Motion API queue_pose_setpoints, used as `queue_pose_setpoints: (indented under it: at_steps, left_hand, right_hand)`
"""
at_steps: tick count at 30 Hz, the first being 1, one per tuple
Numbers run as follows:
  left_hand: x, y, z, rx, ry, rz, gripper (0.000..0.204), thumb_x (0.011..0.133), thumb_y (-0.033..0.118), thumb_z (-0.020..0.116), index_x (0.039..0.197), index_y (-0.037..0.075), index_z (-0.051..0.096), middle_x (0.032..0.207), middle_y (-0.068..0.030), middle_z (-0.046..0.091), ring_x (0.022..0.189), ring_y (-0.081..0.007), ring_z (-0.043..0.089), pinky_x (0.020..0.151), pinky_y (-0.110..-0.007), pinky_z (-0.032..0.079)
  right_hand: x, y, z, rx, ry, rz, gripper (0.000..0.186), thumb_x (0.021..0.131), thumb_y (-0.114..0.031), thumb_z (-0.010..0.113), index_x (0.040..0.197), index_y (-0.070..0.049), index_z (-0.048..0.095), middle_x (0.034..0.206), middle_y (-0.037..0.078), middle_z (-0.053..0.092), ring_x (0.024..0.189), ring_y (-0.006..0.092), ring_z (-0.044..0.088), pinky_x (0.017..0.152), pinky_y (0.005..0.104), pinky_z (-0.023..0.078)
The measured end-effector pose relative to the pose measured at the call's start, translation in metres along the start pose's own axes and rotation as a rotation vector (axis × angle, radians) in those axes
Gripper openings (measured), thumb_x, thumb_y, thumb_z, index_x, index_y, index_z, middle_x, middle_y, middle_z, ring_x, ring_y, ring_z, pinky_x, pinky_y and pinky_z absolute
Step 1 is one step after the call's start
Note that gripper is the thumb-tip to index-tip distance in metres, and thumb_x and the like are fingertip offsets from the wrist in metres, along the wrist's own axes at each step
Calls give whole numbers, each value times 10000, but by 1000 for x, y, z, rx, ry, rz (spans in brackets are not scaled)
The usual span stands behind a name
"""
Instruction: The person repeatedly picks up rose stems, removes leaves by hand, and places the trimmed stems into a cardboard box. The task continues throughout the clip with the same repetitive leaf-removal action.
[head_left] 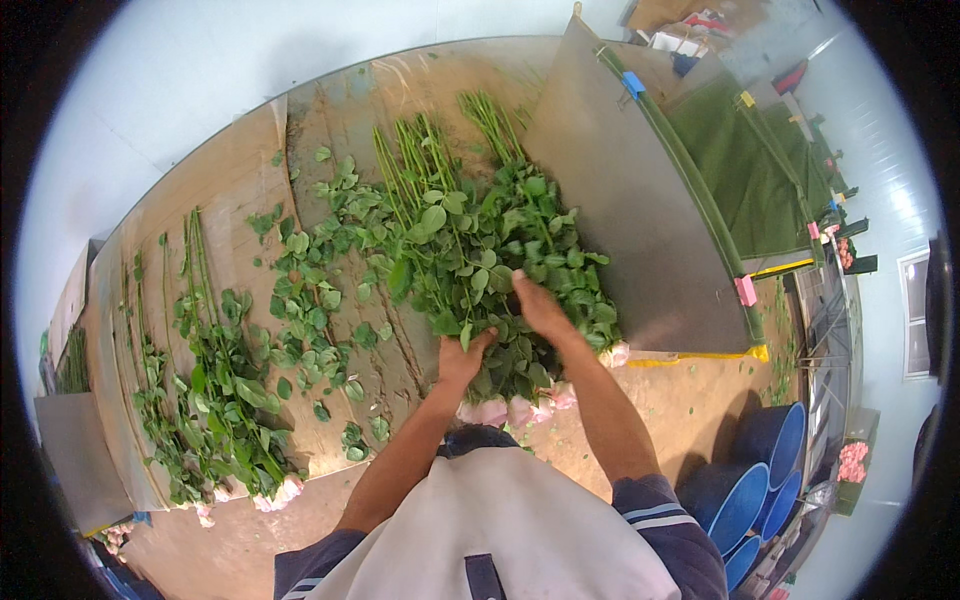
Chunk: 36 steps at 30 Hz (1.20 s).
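A thick bunch of pale pink roses (440, 220) lies on the worktable in front of me, its cut stems pointing away and its blooms (520, 408) at the near edge. My left hand (464, 360) grips the bunch from the left, low near the blooms, thumb showing and other fingers under the leaves. From the right, my right hand (541, 308) is closed around the leafy stems, its fingertips hidden in foliage. Just beyond it, more leafy rose stems (560, 240) lie against the upright panel.
Smaller groups of roses (225, 370) and loose leaves (310, 300) lie on the brown worktable (225, 170) to the left. A grey upright panel (640, 200) edges the right side, with green cloth dividers (730, 160) beyond. Blue buckets (735, 500) stand on the floor at right.
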<state>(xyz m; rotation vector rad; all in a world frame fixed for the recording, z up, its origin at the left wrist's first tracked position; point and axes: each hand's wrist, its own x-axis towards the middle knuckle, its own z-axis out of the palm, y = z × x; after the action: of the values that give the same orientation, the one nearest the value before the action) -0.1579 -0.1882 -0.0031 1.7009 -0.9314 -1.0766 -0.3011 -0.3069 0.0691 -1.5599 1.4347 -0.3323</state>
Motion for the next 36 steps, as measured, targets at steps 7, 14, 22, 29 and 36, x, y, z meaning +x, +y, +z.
queue_pose_setpoints:
  at_steps: [7, 14, 22, 29, 36]
  left_hand:
    - [11, -42, 8, -303, -33, 48, 328, 845, 171, 684, 1107, 2, 581, 1114, -142, 617, 947, -280, 624, 808, -403, 489]
    - [3, -1, -15, -650, -110, -298, 323, 821, 117, 715, 1101, 2, 604, 1095, -87, 637, 921, -197, 635, 768, -347, 528]
    - [-4, 13, -42, -670, -228, -399, 466, 790, 235, 744, 1183, 34, 598, 1091, -48, 634, 959, -184, 598, 808, -344, 509]
    - [-8, 45, -44, -612, -210, -466, 466, 769, 210, 759, 1169, 29, 604, 1074, -46, 633, 944, -184, 593, 804, -335, 503]
    - [-10, 66, -46, -602, -253, -423, 507, 783, 219, 768, 1207, 35, 560, 1112, -45, 609, 960, -178, 584, 824, -333, 494]
  right_hand:
    - [-1, 1, -10, -373, 218, 35, 564, 962, -460, 377, 1200, 30, 522, 1147, 269, 580, 1050, 437, 556, 926, 492, 426]
    - [1, -5, 38, -285, 19, 138, 839, 910, -593, 356, 1370, 108, 316, 1268, 362, 464, 1175, 484, 469, 1001, 493, 384]
    - [-8, -20, 46, -148, -40, 141, 896, 883, -638, 379, 1331, 138, 355, 1298, 365, 431, 1199, 484, 439, 997, 483, 384]
    - [-4, -9, 20, -174, 24, 262, 824, 905, -616, 343, 1370, 65, 358, 1355, 296, 424, 1246, 440, 421, 1028, 470, 348]
    - [10, 9, 49, 300, -159, 266, 1056, 808, -719, 439, 1442, 81, 168, 1444, 295, 301, 1341, 395, 319, 1084, 436, 287]
